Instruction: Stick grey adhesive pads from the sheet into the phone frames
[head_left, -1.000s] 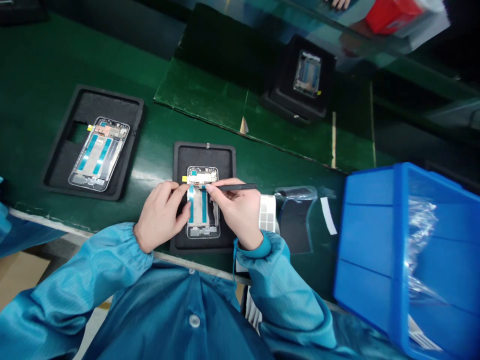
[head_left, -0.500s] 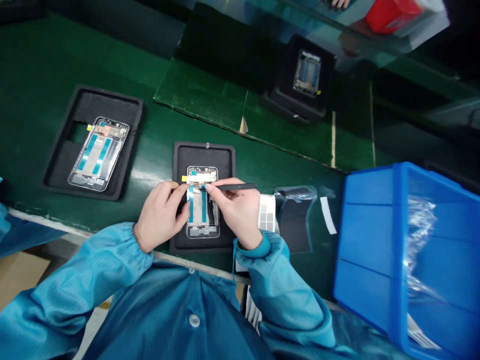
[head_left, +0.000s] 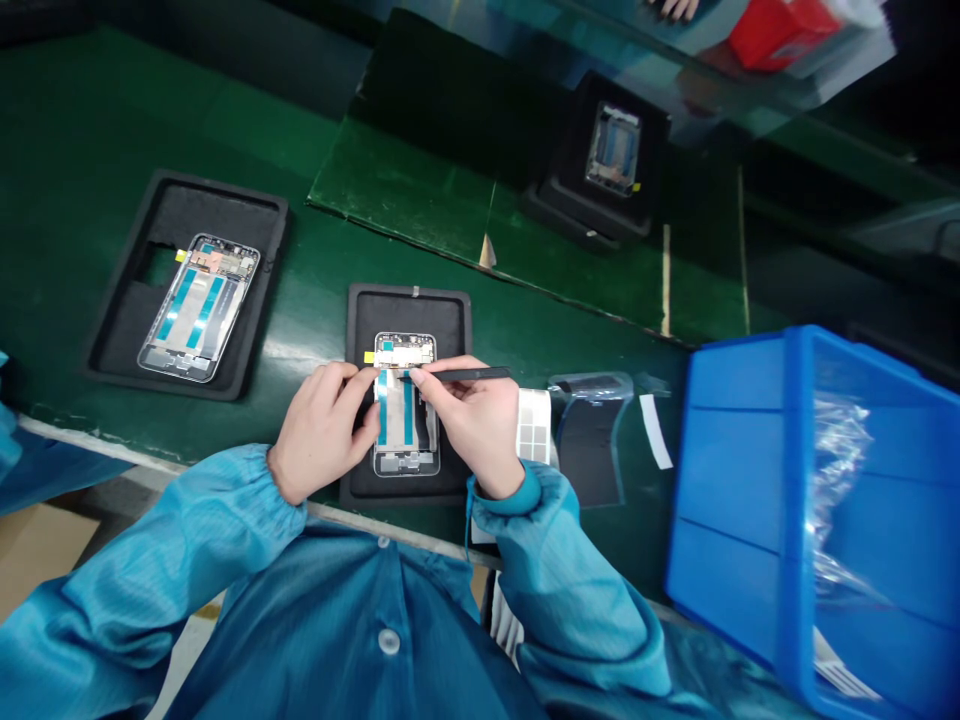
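A phone frame (head_left: 406, 440) with two teal strips lies in a black foam tray (head_left: 409, 312) at the near edge of the green bench. My left hand (head_left: 321, 430) rests on the frame's left side, fingers curled, thumb and forefinger pressing its upper left edge. My right hand (head_left: 471, 420) is closed on black tweezers (head_left: 469, 374), held level, with the tip at the top of the frame near a yellow tab (head_left: 369, 356).
A second tray with a phone frame (head_left: 196, 306) lies at the left, a third (head_left: 613, 148) at the back. A roll of white labels (head_left: 534, 425) and a clear film sheet (head_left: 592, 430) sit right of my hand. A blue bin (head_left: 795, 480) with plastic bags stands at the right.
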